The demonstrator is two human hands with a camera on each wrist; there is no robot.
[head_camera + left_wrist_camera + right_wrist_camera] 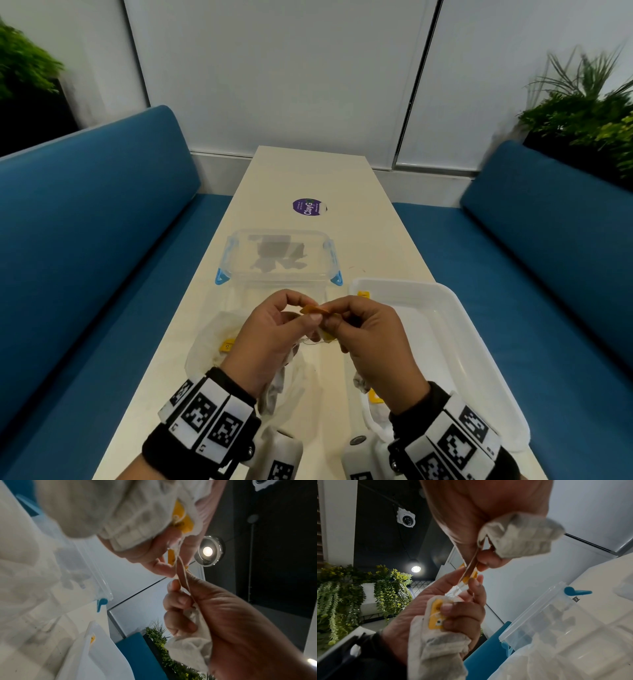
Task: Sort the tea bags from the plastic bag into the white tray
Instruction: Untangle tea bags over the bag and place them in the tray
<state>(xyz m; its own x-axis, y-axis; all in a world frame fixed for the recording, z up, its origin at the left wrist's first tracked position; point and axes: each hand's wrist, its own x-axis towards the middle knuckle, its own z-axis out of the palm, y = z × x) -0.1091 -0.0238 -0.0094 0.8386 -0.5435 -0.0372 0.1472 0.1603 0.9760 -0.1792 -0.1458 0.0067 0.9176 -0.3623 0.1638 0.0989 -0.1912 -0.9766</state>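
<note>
Glossy plastic tray, gauzy tea bags

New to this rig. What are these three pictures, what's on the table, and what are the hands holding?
No robot here: a person works with bare hands, wearing wristbands with printed markers and a small camera on each wrist. The wide picture comes from a head camera looking down; the other two look along each hand from the wrists.

On the table sit a clear lidded container, a white tray with a yellow tag inside, and a crumpled plastic bag holding tea bags.

The left hand and right hand meet above the table, each gripping a tea bag in its curled fingers. Together they pinch a yellow tag; the strings look tangled, so they are probably being separated.
</note>
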